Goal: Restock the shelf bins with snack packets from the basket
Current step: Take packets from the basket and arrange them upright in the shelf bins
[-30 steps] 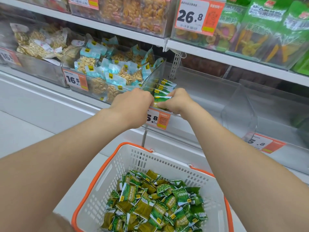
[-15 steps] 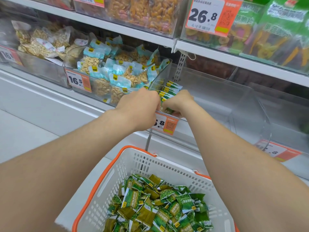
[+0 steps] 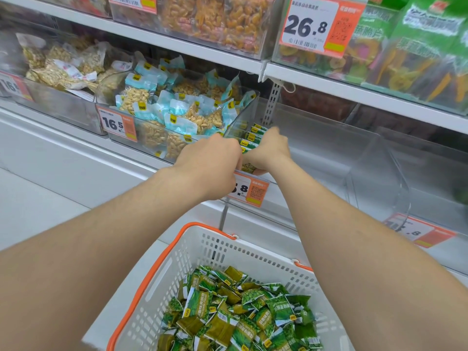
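Pressing the green packets (image 3: pixel 249 138) upright against the left wall of the clear bin (image 3: pixel 329 153), left hand (image 3: pixel 212 163) and right hand (image 3: pixel 269 153) both curl round the row. Squeeze it tight, then release gently so none topples. More lie in the basket (image 3: pixel 202 245) below.

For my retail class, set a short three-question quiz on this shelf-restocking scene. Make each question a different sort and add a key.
1. True or false: the white basket is empty.
2. Where are the left hand and right hand?
A) inside the basket
B) at the front left corner of the clear bin, by the row of green packets
C) on the floor
3. Fill in: the big price tag at top right reads ____.

Key:
1. False; it holds loose green packets.
2. B.
3. 26.8.
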`<state>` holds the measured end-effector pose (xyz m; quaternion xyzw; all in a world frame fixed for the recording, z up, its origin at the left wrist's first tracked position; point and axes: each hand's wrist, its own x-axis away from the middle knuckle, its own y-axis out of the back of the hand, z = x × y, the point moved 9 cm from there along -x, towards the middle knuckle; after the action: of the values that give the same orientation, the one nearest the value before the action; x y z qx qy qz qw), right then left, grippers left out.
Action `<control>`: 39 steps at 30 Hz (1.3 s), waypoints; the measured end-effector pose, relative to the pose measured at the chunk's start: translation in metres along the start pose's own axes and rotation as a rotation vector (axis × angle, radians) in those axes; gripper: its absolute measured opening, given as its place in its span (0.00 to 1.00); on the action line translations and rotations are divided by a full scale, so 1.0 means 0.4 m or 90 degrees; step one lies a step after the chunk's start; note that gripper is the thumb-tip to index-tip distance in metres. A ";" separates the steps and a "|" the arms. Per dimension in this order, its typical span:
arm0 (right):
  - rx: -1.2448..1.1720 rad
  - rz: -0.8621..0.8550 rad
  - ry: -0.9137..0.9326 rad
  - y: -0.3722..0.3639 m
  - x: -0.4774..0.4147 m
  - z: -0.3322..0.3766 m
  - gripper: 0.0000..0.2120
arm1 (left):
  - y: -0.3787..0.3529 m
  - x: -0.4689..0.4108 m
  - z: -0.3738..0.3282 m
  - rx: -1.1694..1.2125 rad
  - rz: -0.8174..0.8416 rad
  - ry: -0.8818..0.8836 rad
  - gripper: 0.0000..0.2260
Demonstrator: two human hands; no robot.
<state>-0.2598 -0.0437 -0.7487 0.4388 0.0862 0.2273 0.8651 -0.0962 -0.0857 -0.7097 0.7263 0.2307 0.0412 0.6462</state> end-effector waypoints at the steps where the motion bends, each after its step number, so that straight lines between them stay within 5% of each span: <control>1: 0.015 -0.004 0.008 -0.006 -0.004 0.001 0.47 | 0.000 0.000 -0.001 0.001 0.000 0.000 0.10; 4: 0.064 0.056 -0.020 -0.043 -0.005 -0.014 0.61 | 0.002 0.001 -0.002 0.001 0.001 0.000 0.11; 7: 0.056 0.074 -0.040 -0.052 -0.011 -0.026 0.63 | 0.004 0.002 -0.004 0.001 -0.001 -0.003 0.11; 11: 0.105 0.010 0.023 -0.030 -0.014 -0.007 0.32 | 0.005 0.002 -0.003 -0.002 -0.003 -0.001 0.11; 14: 0.189 0.026 0.063 -0.041 -0.010 0.002 0.26 | 0.006 0.003 -0.006 -0.009 -0.003 0.002 0.11; 21: 0.207 0.050 0.054 -0.046 -0.013 -0.010 0.55 | 0.006 0.007 -0.007 -0.022 0.000 -0.001 0.10; 27: 0.184 0.033 0.057 -0.017 0.005 -0.009 0.57 | 0.012 0.018 -0.010 -0.011 0.003 -0.006 0.10; 29: 0.182 0.000 0.073 0.003 0.020 0.000 0.49 | 0.021 0.023 -0.019 -0.003 -0.013 -0.010 0.10; 33: 0.086 -0.105 0.168 0.064 0.109 0.028 0.14 | 0.049 0.047 -0.040 0.030 -0.052 -0.003 0.06; 39: 0.022 -0.268 0.439 0.129 0.349 0.027 0.05 | -0.047 0.121 -0.098 -0.027 0.134 -0.016 0.03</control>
<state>-0.1495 0.0403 -0.6940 0.3242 0.4636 0.1775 0.8053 -0.0722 -0.0298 -0.7330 0.7333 0.1444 0.1044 0.6562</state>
